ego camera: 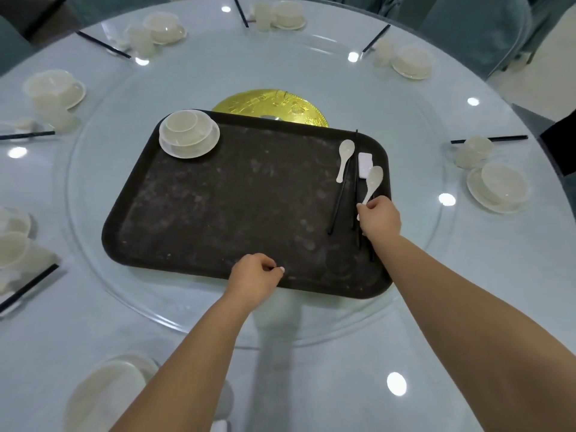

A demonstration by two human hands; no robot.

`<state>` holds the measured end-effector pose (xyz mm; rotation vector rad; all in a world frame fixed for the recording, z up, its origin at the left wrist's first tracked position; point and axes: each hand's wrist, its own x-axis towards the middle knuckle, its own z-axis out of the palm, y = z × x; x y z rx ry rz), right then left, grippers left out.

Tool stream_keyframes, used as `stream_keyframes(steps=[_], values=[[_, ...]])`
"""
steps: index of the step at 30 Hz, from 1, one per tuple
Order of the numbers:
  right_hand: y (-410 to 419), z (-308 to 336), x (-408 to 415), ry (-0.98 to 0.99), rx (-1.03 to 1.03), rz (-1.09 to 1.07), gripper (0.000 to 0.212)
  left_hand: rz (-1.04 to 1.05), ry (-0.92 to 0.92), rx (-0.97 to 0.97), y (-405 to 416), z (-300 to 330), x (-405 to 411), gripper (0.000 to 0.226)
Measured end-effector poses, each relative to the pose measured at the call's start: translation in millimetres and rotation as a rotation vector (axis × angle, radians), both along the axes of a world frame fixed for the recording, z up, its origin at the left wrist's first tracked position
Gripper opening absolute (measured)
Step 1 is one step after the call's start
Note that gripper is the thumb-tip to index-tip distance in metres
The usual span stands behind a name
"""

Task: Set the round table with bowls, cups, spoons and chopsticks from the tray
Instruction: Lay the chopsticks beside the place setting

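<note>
Dark brown and mottled, the rectangular tray (218,207) with rounded corners lies on a clear glass turntable (93,213) in the middle of the round table (467,307), whose top is pale, glossy and dotted with lamp reflections. Behind the tray a gold embossed disc (280,104) shows at the hub.

On the tray's far left corner stands a stack of cream bowls on a plate (189,134), smooth and round. Along the right side lie black chopsticks (338,201), thin and straight, with a white spoon (345,160) resting beside them and a small white rectangular rest (365,164) just to its right. A second white spoon (371,183) is raised by its handle: the right hand (380,216) pinches that handle between curled fingers, directly over the chopsticks.

The left hand (255,275) sits at the tray's near edge, fingers curled in; whether it holds the rim or anything else I cannot tell.

Around the table's rim, settings of cream bowls on saucers with cups and black chopsticks are laid, for instance at far left (54,88), at right (498,187) and at the near edge (106,397). Teal-covered chairs (467,26) stand beyond the far side.
</note>
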<state>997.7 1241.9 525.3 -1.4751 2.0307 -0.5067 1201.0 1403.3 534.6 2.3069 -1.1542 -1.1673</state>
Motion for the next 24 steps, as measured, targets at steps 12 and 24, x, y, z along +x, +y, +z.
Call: stream_keyframes(steps=[12,24], values=[[126,50,24,-0.551,0.082,-0.123,0.020,0.229,0.257,-0.244,57,43,-29,0.021],[277,85,82,-0.606,0.138,0.278,0.027,0.557,0.690,-0.320,145,90,-16,0.017]])
